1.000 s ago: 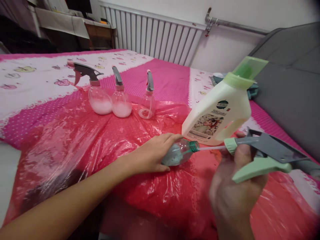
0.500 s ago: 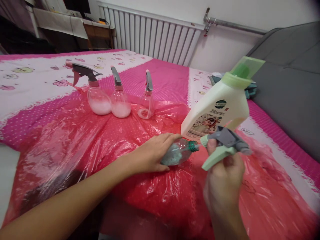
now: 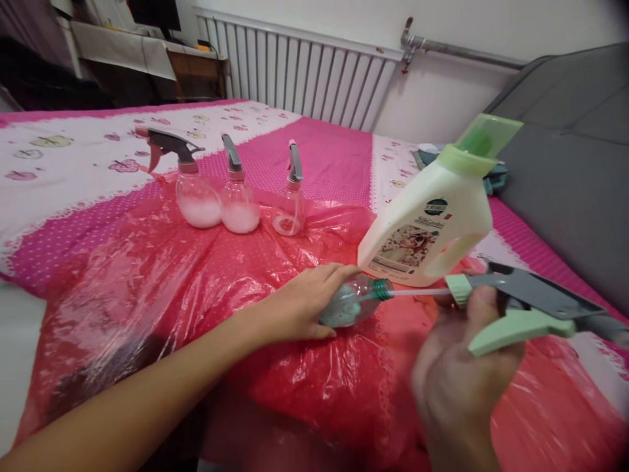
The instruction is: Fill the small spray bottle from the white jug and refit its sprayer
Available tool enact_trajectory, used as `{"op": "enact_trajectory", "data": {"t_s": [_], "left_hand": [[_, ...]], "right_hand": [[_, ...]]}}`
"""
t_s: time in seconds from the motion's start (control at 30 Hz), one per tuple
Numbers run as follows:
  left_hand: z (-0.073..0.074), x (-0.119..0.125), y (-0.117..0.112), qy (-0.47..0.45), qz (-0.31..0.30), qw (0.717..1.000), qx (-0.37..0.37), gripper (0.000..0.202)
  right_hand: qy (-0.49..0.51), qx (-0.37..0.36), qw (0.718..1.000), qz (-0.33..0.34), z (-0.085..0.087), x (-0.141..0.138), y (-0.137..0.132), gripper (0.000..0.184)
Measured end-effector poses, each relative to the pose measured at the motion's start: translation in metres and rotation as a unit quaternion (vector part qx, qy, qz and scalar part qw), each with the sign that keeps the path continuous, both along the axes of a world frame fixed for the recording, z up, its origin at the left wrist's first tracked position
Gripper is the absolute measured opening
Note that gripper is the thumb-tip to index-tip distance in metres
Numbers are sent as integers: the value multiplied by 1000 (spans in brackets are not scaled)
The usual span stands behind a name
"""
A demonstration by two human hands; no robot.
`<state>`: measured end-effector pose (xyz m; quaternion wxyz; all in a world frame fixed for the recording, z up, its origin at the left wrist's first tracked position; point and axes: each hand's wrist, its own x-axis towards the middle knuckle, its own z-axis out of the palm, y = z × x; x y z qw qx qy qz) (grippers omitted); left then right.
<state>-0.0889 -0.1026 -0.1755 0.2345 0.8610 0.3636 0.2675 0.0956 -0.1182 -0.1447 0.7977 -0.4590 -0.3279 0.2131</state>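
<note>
My left hand (image 3: 309,301) is wrapped round a clear green-tinted bottle (image 3: 354,303), which lies on its side with its threaded neck facing right. Some foamy liquid shows inside it. In my right hand (image 3: 462,367) is a grey and pale green spray trigger head (image 3: 531,295), gripped near its collar. Its thin dip tube runs left from the collar into the bottle's neck, so head and bottle stand apart. Just behind them a large white detergent bottle (image 3: 432,223) with a green cap leans slightly on the red plastic sheet (image 3: 236,275).
Three spray bottles with pink-and-grey heads, the left one (image 3: 196,203), the middle one (image 3: 239,208) and the right one (image 3: 289,210), stand behind my left hand. A pink patterned bedspread (image 3: 324,151) lies beneath the sheet. Beyond are a radiator (image 3: 295,72) and a grey headboard (image 3: 574,131).
My right hand has drawn the spray head to the right, away from the bottle's neck. More of the dip tube now shows. My left hand stays on the bottle.
</note>
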Motion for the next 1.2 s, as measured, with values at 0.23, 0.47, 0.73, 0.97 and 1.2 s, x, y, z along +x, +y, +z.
{"op": "enact_trajectory", "data": {"t_s": [0.23,0.47,0.73,0.97,1.2], "left_hand": [[0,0,0,8,-2,1000,10,96],[2,1,0,13,3,1000,6,96],[-2,-3,3,-15,-4,1000,2,96],[-1,-9,3,-8,8,1000,-21,99],[7,-17,2,-12,37,998,-51,84]], "right_hand": [[-67,-119,986,99,-13,4,-1,37],[-119,-129,965,195,-18,6,-2,32],[-177,-104,956,207,-21,10,0,29],[-179,-102,949,237,-24,1,2,27],[-169,-72,955,231,-28,-14,4,24]]}}
